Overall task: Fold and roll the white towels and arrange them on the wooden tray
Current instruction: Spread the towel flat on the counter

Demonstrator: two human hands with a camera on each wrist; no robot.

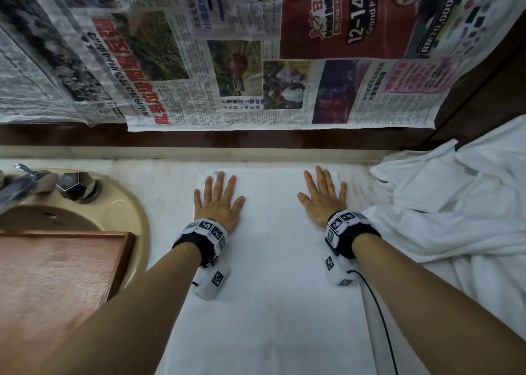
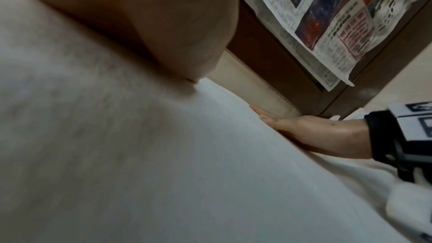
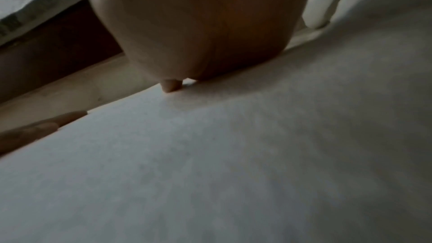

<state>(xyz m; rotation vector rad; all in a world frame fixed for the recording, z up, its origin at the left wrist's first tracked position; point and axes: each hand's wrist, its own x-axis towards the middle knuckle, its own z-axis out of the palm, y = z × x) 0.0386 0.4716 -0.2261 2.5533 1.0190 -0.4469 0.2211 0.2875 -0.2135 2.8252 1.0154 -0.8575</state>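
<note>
A: Where is the folded white towel?
B: Flat on the marble counter, a long strip running from 6 o'clock up to 12. Both hands lie on its far end.
A: How are they set?
B: The left hand is palm down with fingers straight and spread, at 11 o'clock. The right hand is the same at 1 o'clock. Neither clasps anything; they only press.
A: And the wooden tray?
B: At 9 o'clock, lying over the sink, faucet behind it.
A: More towels?
B: A crumpled white heap at 3 o'clock. Newspaper covers the wall at 12.
</note>
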